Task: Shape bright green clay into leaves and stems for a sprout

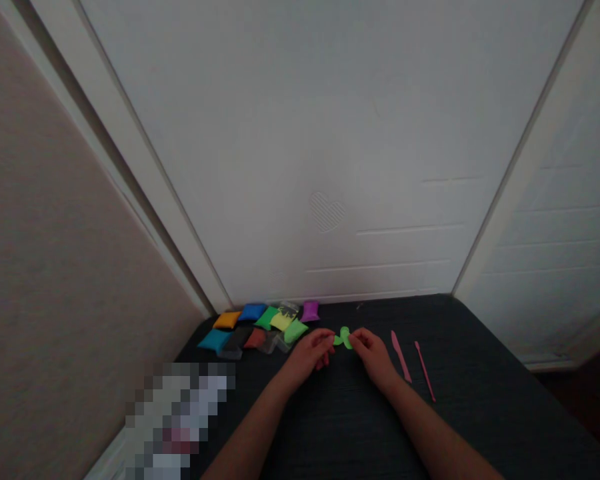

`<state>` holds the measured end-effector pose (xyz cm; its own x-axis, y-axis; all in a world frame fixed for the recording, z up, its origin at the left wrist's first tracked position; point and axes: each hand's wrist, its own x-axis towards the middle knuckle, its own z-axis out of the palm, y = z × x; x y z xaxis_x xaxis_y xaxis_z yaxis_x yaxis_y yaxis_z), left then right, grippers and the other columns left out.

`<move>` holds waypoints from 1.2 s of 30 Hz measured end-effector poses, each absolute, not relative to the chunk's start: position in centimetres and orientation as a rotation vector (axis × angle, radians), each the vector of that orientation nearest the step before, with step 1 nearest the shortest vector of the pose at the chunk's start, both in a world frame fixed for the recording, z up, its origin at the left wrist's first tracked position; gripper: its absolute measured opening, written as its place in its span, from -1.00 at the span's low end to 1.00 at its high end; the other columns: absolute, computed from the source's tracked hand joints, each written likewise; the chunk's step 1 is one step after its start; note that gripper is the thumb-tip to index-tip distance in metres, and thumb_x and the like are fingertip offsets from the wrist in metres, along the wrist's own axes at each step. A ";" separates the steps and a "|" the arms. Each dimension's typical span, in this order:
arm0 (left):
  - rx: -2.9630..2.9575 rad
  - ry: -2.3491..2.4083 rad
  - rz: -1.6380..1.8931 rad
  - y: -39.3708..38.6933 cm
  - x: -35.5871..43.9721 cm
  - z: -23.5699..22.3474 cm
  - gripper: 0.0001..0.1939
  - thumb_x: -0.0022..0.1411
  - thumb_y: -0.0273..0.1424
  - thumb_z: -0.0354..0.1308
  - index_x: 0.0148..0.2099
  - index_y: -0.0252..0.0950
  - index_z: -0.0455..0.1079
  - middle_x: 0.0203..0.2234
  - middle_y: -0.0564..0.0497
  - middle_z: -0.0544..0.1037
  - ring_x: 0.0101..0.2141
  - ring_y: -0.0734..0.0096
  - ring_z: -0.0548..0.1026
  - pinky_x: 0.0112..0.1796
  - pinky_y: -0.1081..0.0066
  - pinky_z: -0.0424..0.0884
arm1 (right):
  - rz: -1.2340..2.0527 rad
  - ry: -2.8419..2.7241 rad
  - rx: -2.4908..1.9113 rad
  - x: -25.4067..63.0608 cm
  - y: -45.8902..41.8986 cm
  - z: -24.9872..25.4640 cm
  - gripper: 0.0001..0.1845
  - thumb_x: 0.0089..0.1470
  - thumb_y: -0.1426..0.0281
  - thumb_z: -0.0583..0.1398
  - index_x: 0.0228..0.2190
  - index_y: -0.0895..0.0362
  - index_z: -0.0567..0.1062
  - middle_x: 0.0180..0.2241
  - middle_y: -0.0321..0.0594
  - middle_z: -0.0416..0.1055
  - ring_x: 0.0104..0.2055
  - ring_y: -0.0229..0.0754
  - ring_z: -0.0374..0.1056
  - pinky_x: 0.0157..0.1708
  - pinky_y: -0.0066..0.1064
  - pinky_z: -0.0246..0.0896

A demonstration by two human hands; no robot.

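Bright green modelling clay (345,336) shows between my hands, just above the dark table. My left hand (310,350) pinches a small flattened bit of it at the left, with thumb and fingertips together. From the other side my right hand (373,352) grips the larger, rounded part between thumb and forefinger. Whether the two bits of clay are joined I cannot tell. A pink plastic knife (401,357) and a thin pink modelling tool (425,371) lie to the right of my right hand.
Several coloured clay packets lie at the back left, among them orange (227,320), blue (253,312), teal (215,340) and purple (310,311). Clear wrappers are among them. A blurred-out item (180,413) lies at the front left. A white panel (330,147) rises behind the table (340,427).
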<state>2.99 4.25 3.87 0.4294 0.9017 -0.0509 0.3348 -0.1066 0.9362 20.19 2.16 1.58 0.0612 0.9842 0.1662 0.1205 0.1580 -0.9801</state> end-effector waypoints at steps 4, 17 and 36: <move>1.511 1.039 0.716 2.5 2.6 2.6 -0.55 0.13 -0.14 -0.05 -0.02 -0.31 0.17 -0.46 0.04 0.38 -0.64 0.61 0.30 -0.68 0.59 0.16 | 1.000 -1.480 -1.212 19.2 1.1 1.5 -0.78 -0.06 0.25 0.12 -0.55 0.14 0.42 -0.64 -0.39 0.22 -0.57 -0.34 0.09 -0.54 -0.50 -0.03; 1.403 1.063 0.912 0.1 4.1 0.6 -0.79 0.14 -0.26 -0.02 -0.27 -0.31 0.21 -0.60 0.10 0.36 -0.59 0.53 0.34 -0.58 0.54 0.26 | 0.901 -1.755 -1.282 19.1 -0.2 1.4 -0.78 0.03 0.28 0.06 -0.39 0.11 0.45 -0.49 -0.28 0.39 -0.48 -0.26 0.25 -0.46 -0.44 0.12; 1.740 1.320 0.830 0.3 4.2 0.9 -0.84 0.12 -0.32 0.01 -0.31 -0.27 0.33 -0.54 0.10 0.39 -0.51 0.51 0.33 -0.47 0.52 0.24 | 0.784 -1.947 -1.311 20.8 -0.3 1.3 -0.84 0.04 0.34 0.08 -0.31 0.06 0.42 -0.44 -0.28 0.35 -0.43 -0.26 0.25 -0.42 -0.43 0.13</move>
